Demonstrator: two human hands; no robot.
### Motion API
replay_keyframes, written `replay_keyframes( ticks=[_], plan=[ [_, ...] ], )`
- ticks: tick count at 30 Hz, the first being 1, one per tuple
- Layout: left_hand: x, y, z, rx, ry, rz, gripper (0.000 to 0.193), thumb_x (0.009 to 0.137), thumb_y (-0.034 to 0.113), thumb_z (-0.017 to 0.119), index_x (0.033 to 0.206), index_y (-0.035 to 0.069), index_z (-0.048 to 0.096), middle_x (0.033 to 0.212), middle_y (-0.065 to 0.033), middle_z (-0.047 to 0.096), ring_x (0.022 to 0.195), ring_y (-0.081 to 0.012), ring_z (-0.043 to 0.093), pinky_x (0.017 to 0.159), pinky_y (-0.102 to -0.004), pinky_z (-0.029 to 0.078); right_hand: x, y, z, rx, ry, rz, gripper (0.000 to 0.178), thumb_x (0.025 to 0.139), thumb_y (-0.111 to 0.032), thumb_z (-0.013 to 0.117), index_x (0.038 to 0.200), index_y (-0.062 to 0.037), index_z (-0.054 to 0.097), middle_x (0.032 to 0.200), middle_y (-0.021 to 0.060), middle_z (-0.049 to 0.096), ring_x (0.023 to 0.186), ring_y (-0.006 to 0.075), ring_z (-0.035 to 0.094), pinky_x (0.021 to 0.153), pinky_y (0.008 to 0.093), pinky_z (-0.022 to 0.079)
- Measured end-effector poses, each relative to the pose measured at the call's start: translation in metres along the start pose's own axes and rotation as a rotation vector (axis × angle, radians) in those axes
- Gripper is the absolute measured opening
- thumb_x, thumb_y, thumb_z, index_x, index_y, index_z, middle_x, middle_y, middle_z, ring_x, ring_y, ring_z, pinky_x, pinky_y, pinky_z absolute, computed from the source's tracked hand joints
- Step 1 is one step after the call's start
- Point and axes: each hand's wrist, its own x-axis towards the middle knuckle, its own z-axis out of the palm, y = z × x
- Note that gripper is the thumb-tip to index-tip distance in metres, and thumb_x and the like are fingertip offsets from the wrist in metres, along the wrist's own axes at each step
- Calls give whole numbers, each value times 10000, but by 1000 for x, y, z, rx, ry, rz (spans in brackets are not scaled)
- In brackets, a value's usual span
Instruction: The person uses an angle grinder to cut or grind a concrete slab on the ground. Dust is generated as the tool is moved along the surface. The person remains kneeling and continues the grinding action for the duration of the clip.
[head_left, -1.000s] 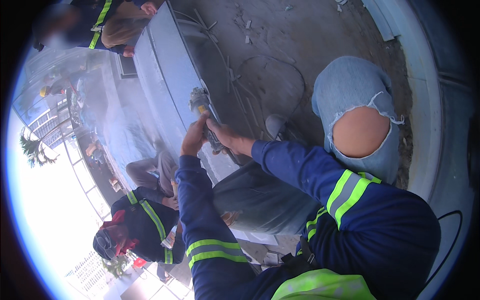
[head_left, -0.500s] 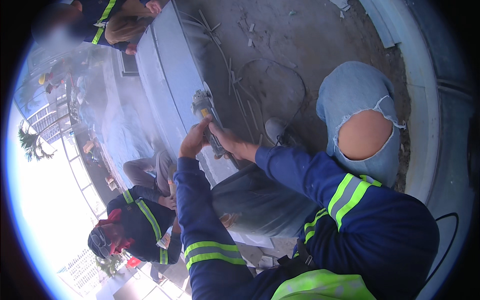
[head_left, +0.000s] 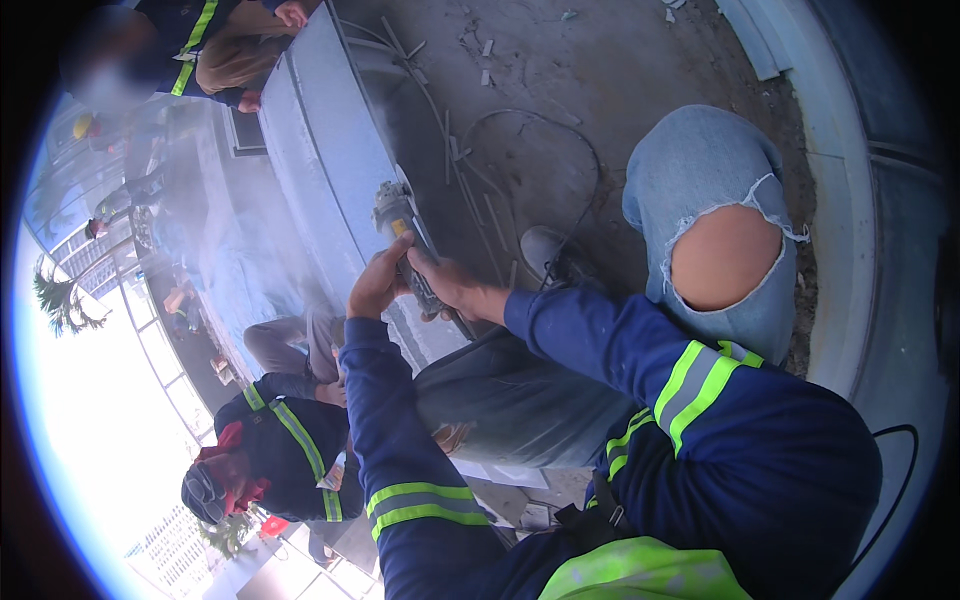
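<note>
Both my hands are closed around the body of a grey angle grinder [head_left: 395, 212]. My left hand [head_left: 378, 282] wraps it from the left side. From the right, my right hand [head_left: 452, 284] grips its lower body. The grinder's head is at the right edge of a long, pale grey board [head_left: 330, 130], which runs away from me. Its disc is mostly hidden, so I cannot tell how deep it meets the board. Whitish dust hangs in the air left of the board.
A co-worker in a cap [head_left: 290, 440] crouches at the left, close to my left forearm. Another person [head_left: 240, 50] is at the board's far end. A cable [head_left: 590, 150] and thin offcut strips [head_left: 492, 225] lie on the dusty ground, near my shoe [head_left: 545, 255].
The whole view has shifted slightly. The grinder, in both my hands, has come a little nearer to me along the board's edge. The crouching co-worker's arm has moved.
</note>
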Motion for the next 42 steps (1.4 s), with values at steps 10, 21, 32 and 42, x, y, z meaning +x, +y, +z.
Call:
replay_keyframes(
  ticks=[10, 21, 32, 42],
  plan=[
    [13, -6, -5, 53, 114, 8, 658, 1090, 614, 666, 1279, -14, 713, 1061, -98, 763, 892, -221, 769, 784, -388, 669, 9, -3, 1, 58, -17, -7, 828, 1101, -785, 447, 1392, -25, 597, 931, 65, 676, 643, 206, 776, 371, 269, 420],
    [12, -5, -6, 65, 83, 19, 675, 1086, 625, 670, 1288, -18, 718, 1115, -116, 765, 942, -245, 772, 817, -411, 671, 10, -2, -3, 8, -11, -12, 804, 1103, -781, 449, 1379, -42, 606, 899, 47, 665, 638, 211, 778, 366, 270, 423],
    [8, -3, -2, 59, 109, 48, 644, 1104, 581, 663, 1289, -35, 705, 1076, -116, 767, 913, -237, 789, 819, -407, 688, 13, -1, 2, 48, 39, -74, 845, 1097, -765, 457, 1078, 51, 678, 697, 139, 700, 444, 200, 662, 333, 332, 392],
    [6, -1, 2, 21, 82, 21, 588, 1155, 550, 589, 1299, -14, 676, 1080, -124, 776, 903, -235, 798, 791, -405, 706, 5, -5, 0, 19, 1, -23, 792, 1123, -747, 425, 1382, -19, 603, 894, 79, 680, 624, 221, 769, 357, 275, 418]
  ],
)
